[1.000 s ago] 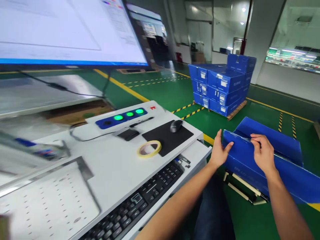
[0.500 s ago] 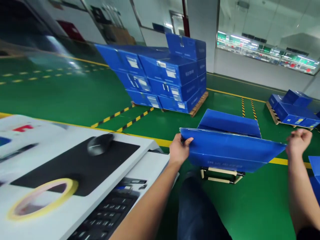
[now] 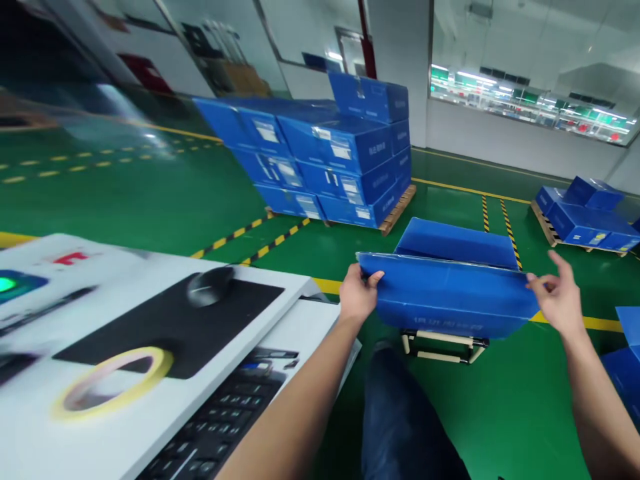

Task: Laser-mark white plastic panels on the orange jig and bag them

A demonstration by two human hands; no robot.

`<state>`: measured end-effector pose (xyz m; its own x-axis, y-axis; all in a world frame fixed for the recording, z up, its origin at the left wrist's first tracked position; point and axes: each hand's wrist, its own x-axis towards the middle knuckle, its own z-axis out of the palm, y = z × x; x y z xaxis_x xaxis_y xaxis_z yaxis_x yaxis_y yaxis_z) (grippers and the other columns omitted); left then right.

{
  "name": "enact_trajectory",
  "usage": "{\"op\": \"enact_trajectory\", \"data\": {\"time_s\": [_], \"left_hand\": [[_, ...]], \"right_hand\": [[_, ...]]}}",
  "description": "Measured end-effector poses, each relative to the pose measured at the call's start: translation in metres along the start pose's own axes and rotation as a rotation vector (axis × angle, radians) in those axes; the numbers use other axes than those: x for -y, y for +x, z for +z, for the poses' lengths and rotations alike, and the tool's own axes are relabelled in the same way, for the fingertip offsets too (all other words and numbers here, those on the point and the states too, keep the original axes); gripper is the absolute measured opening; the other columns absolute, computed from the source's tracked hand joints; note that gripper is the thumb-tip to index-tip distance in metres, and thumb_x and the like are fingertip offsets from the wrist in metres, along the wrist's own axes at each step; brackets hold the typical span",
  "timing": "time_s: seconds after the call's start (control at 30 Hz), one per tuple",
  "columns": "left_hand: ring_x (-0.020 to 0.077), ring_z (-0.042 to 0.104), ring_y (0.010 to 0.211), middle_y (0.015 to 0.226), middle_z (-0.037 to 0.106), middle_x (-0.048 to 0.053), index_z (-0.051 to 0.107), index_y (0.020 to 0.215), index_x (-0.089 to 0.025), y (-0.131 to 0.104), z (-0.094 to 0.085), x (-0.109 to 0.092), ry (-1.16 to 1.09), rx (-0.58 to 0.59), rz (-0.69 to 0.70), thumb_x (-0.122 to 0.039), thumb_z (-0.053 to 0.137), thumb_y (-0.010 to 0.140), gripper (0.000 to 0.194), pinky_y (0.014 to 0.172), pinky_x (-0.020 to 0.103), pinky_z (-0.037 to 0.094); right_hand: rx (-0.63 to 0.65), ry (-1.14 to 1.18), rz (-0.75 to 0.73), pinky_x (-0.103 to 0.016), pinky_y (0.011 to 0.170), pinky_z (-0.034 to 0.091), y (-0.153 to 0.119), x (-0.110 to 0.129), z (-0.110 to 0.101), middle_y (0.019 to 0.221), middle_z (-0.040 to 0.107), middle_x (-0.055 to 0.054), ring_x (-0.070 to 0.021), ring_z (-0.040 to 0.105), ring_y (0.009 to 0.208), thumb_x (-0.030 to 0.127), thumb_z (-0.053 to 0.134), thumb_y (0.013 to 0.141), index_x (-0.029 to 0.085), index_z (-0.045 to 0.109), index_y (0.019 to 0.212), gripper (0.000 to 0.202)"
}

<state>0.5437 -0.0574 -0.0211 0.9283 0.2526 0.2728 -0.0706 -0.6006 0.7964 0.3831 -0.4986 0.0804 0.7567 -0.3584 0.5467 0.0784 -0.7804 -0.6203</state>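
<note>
A blue cardboard box [image 3: 450, 293] with raised flaps is in front of me, on a low stand [image 3: 445, 336] with pale bars and black joints. My left hand [image 3: 359, 293] grips the near flap at its left upper corner, thumb on the near face. At the flap's right end is my right hand [image 3: 559, 297], its thumb and a finger pinched at the edge while other fingers stick up. The far flap [image 3: 457, 243] stands up behind. The inside of the box is hidden.
On my left, a white desk [image 3: 210, 400] bears a mouse [image 3: 210, 287] on a black pad, a yellow tape roll [image 3: 163, 363] and a keyboard [image 3: 225, 417]. Stacked blue boxes [image 3: 340, 160] occupy a pallet ahead; more boxes [image 3: 585, 220] are at far right. Another blue box [image 3: 625, 373] is at the right edge.
My right hand has moved left from beyond the flap's right corner to its right end, and its fingers have partly uncurled. My left hand keeps its grip. The view has shifted slightly.
</note>
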Motion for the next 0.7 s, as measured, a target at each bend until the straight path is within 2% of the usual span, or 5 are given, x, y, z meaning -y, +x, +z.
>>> {"op": "enact_trajectory", "data": {"time_s": [0.13,0.27,0.43,0.57,0.7], "left_hand": [[0.0314,0.070,0.099,0.105,0.073,0.011,0.059,0.112,-0.021,-0.001,-0.003,0.004,-0.020,0.007,0.007,-0.054,0.064,0.091,0.040,0.097,0.045,0.056],[0.0305,0.072,0.106,0.121,0.074,0.015,0.059,0.135,-0.017,-0.005,-0.013,0.004,-0.089,0.032,0.024,-0.052,0.067,0.094,0.055,0.094,0.042,0.060],[0.0390,0.053,0.147,0.152,0.060,0.023,0.053,0.153,-0.014,-0.021,-0.027,-0.064,0.000,-0.273,0.426,-0.051,0.064,0.104,0.063,0.123,0.056,0.046],[0.0328,0.061,0.138,0.130,0.075,0.013,0.072,0.128,-0.020,-0.032,0.010,-0.153,0.053,0.077,0.865,-0.039,0.055,0.111,0.031,0.122,0.051,0.048],[0.0312,0.072,0.111,0.116,0.079,0.011,0.078,0.120,-0.018,-0.040,0.072,-0.200,0.150,0.481,0.919,-0.039,0.068,0.107,0.027,0.102,0.045,0.059]], "right_hand": [[0.268,-0.135,-0.230,-0.044,0.085,0.063,0.013,0.052,0.057,0.129,0.080,-0.009,-0.0206,0.072,0.072,0.045,0.070,0.104,0.024,0.075,0.136,0.039],[0.319,-0.254,-0.199,-0.051,0.096,0.062,0.017,0.050,0.083,0.130,0.079,-0.009,-0.0328,0.077,0.106,0.035,0.071,0.104,0.024,0.077,0.130,0.029],[0.248,-0.037,-0.180,-0.045,0.098,0.060,0.011,0.033,0.092,0.126,0.080,-0.003,-0.0282,0.076,0.112,0.029,0.063,0.106,0.029,0.078,0.124,0.024],[0.240,0.121,-0.152,-0.040,0.101,0.059,0.010,0.034,0.090,0.123,0.080,-0.002,-0.0246,0.076,0.110,0.026,0.060,0.106,0.028,0.078,0.120,0.023],[0.291,0.175,-0.189,-0.036,0.108,0.057,0.002,0.033,0.079,0.133,0.077,0.002,-0.0193,0.073,0.123,0.022,0.049,0.112,0.032,0.073,0.131,0.032]]}}
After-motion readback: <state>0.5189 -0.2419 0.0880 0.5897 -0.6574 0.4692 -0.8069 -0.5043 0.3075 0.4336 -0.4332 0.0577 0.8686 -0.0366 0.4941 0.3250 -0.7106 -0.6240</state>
